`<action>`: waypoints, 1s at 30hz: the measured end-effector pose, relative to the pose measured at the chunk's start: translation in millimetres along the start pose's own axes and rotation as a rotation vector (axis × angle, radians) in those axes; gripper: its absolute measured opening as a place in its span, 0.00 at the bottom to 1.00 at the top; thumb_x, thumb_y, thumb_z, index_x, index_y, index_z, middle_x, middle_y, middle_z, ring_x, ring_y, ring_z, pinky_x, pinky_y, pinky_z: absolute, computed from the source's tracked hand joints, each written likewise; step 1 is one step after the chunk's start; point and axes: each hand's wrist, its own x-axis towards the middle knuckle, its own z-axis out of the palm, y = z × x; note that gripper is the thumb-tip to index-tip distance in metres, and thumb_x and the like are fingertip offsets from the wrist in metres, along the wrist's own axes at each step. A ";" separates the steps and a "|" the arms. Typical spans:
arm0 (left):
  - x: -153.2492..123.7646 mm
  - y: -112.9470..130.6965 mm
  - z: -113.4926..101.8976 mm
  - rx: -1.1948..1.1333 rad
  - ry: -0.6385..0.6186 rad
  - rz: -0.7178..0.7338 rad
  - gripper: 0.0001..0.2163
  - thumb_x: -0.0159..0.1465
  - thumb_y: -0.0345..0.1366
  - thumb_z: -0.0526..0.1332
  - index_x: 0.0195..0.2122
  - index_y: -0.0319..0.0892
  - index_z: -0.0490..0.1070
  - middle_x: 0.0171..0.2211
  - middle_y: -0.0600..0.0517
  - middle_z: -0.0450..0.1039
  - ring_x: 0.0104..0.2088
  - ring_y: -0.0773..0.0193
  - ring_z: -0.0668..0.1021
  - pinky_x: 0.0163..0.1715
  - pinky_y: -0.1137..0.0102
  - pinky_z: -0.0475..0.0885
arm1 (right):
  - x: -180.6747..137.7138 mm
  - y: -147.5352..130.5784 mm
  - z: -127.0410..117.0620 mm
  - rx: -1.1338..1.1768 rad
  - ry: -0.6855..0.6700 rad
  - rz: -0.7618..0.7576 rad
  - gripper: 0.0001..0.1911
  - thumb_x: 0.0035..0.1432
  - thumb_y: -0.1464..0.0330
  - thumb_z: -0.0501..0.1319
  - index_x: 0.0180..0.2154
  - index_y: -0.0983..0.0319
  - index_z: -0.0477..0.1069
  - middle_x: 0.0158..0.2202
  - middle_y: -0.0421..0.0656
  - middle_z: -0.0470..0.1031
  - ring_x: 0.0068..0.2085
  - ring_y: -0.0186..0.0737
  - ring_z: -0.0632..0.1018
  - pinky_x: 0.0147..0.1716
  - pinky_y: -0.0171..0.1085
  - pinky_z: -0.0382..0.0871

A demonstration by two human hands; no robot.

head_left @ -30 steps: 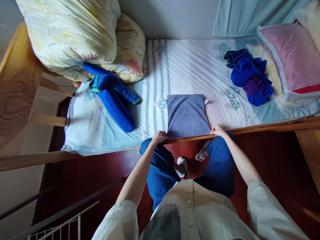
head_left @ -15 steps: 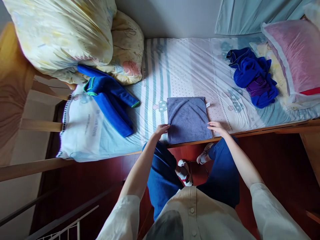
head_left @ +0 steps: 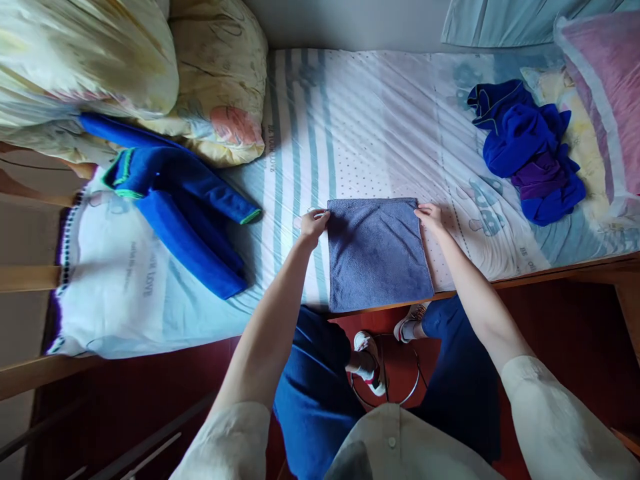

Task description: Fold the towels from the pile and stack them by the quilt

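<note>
A grey-purple towel (head_left: 379, 257) lies spread as a near square at the front edge of the bed (head_left: 370, 127). My left hand (head_left: 315, 223) pinches its far left corner. At the far right corner, my right hand (head_left: 431, 217) has its fingers closed on the towel's edge. The towel's near edge reaches the bed's wooden rim, and some creases run across its surface.
Blue trousers with green trim (head_left: 187, 207) lie on the left, by a yellow quilt (head_left: 220, 87). A crumpled blue and purple garment (head_left: 535, 153) is on the right, beside a pink pillow (head_left: 600, 100). A wooden bed rail (head_left: 30, 279) stands at far left.
Both hands have moved from the towel's near sides to its far corners and closed there. The white tag on the right side no longer shows. My view has come closer.
</note>
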 end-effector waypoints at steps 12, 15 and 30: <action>34.7 12.5 0.5 0.052 0.002 0.158 0.18 0.49 0.42 0.74 0.36 0.35 0.82 0.32 0.46 0.81 0.31 0.63 0.78 0.31 0.71 0.71 | 53.8 -0.6 14.0 -0.049 0.060 -0.078 0.09 0.55 0.71 0.72 0.38 0.67 0.80 0.42 0.50 0.85 0.43 0.45 0.84 0.47 0.44 0.83; 42.3 16.2 2.3 0.073 0.042 0.191 0.16 0.51 0.39 0.73 0.38 0.34 0.81 0.32 0.46 0.81 0.33 0.61 0.79 0.35 0.70 0.74 | 62.7 -0.4 13.5 -0.054 0.048 -0.071 0.11 0.58 0.68 0.71 0.41 0.68 0.80 0.42 0.50 0.84 0.37 0.43 0.83 0.40 0.43 0.84; -11.7 -13.4 24.5 0.632 -0.087 0.781 0.28 0.71 0.51 0.56 0.67 0.41 0.70 0.73 0.41 0.62 0.76 0.47 0.59 0.76 0.52 0.53 | 6.1 1.9 44.2 -0.805 -0.082 -0.631 0.32 0.76 0.57 0.49 0.75 0.60 0.57 0.79 0.50 0.51 0.79 0.55 0.51 0.76 0.65 0.42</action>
